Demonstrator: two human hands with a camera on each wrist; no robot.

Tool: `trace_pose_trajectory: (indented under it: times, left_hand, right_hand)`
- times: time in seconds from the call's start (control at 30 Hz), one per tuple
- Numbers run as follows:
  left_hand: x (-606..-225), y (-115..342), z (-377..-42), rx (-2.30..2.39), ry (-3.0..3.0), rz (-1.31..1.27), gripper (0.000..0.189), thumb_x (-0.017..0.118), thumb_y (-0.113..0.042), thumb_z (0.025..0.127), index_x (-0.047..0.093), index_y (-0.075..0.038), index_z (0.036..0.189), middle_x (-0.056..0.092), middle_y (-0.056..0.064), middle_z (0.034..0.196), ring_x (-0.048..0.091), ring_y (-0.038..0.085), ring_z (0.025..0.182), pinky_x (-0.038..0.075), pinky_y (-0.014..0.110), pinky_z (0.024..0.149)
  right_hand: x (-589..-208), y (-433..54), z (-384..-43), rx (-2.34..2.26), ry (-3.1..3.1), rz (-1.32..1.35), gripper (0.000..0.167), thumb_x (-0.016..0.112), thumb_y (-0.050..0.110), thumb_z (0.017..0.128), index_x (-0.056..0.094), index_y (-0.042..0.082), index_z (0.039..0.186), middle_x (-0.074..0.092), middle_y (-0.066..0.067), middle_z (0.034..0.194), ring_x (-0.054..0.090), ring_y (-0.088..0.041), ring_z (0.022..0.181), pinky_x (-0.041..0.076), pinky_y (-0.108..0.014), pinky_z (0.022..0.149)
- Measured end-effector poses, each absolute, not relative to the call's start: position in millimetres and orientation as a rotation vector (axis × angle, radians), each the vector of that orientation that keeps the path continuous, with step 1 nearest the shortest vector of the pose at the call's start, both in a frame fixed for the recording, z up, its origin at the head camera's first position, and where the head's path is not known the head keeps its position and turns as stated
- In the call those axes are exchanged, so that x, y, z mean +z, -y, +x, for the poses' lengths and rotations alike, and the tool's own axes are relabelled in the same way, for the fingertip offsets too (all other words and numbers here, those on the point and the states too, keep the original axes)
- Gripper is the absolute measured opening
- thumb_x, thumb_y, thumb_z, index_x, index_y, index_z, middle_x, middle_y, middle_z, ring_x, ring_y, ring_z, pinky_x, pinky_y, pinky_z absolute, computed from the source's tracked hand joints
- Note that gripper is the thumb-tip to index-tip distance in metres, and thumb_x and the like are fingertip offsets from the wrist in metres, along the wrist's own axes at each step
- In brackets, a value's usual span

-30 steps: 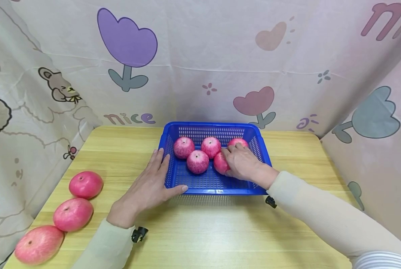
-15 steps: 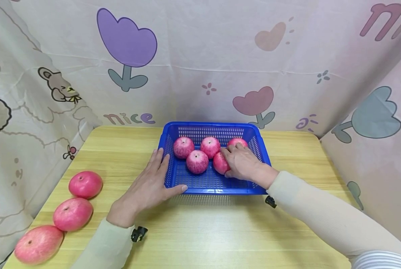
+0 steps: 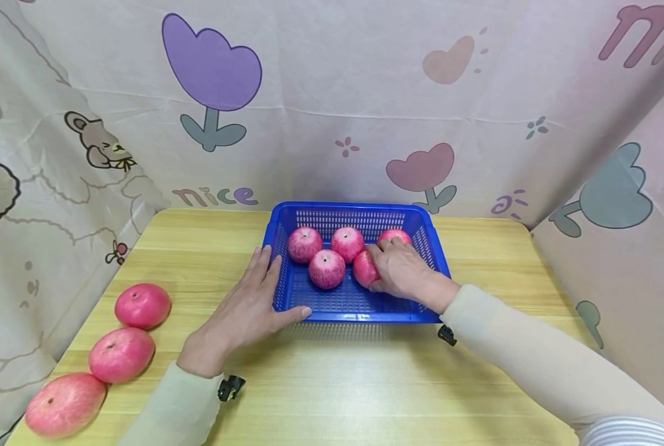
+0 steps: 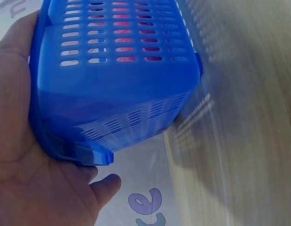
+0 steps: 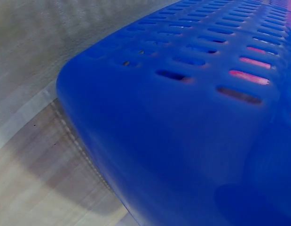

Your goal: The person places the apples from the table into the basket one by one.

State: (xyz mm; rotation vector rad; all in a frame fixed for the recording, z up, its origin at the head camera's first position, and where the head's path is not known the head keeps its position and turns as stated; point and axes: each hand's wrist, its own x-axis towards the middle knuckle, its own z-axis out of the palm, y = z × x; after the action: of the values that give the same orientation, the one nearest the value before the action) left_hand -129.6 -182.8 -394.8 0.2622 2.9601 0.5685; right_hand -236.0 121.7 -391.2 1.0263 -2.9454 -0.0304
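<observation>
A blue plastic basket (image 3: pixel 332 317) with slotted walls holds several pink-red apples. My right hand (image 3: pixel 403 272) reaches in over its right side and grips an apple (image 3: pixel 364 270), thumb at the near side and fingers over the top. Just behind that hand a further apple (image 3: pixel 394 235) is partly covered. Left of the gripped one sit a front apple (image 3: pixel 327 269), a back apple (image 3: pixel 347 244) and a left apple (image 3: pixel 305 244). My left hand (image 3: pixel 249 303) rests with spread, straight fingers on the basket's left rim, its thumb along the front rim. In the left wrist view, the palm (image 4: pixel 18 141) lies against the rim.
Three larger pink apples lie in a slanting row at the table's left edge: a far one (image 3: pixel 142 306), a middle one (image 3: pixel 122 355) and a near one (image 3: pixel 65 405). The wooden table (image 3: pixel 365 384) ends at a patterned curtain (image 3: pixel 321 74) behind the basket.
</observation>
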Motion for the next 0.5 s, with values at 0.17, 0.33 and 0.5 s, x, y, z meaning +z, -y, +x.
trace_pose_trajectory:
  times: [0.17,0.33,0.5]
  left_hand:
    - [-395.5,182.8,-129.2,0.569,-2.958,0.257,0.133,0.045,-0.098,0.08,0.009,-0.007,0.17,-0.012,0.011,0.178,-0.01,0.033,0.165,0.02,0.063,0.127]
    - [-395.2,182.3,-129.2,0.57,-2.959,0.256,0.133,0.045,-0.098,0.08,0.009,-0.008,0.17,-0.012,0.011,0.178,-0.01,0.032,0.165,0.02,0.063,0.127]
    - [-395.0,182.4,-129.8,0.574,-2.957,0.256,0.133,0.046,-0.098,0.08,0.009,-0.008,0.17,-0.012,0.011,0.178,-0.011,0.032,0.165,0.019,0.063,0.127]
  right_hand:
    - [-392.5,-122.4,-236.2,-0.04,2.954,1.033,0.085,0.093,0.045,0.079,0.057,0.0,0.142,0.066,-0.02,0.12,0.062,-0.038,0.11,0.056,-0.058,0.099]
    - [-393.1,-122.3,-236.4,-0.04,2.932,1.034,0.081,0.092,0.044,0.08,0.059,0.0,0.138,0.066,-0.019,0.118,0.062,-0.038,0.108,0.057,-0.057,0.098]
    - [-393.7,-121.1,-237.5,-0.026,2.934,1.024,0.081,0.093,0.044,0.079,0.059,-0.001,0.138,0.066,-0.019,0.117,0.062,-0.038,0.108,0.056,-0.057,0.1]
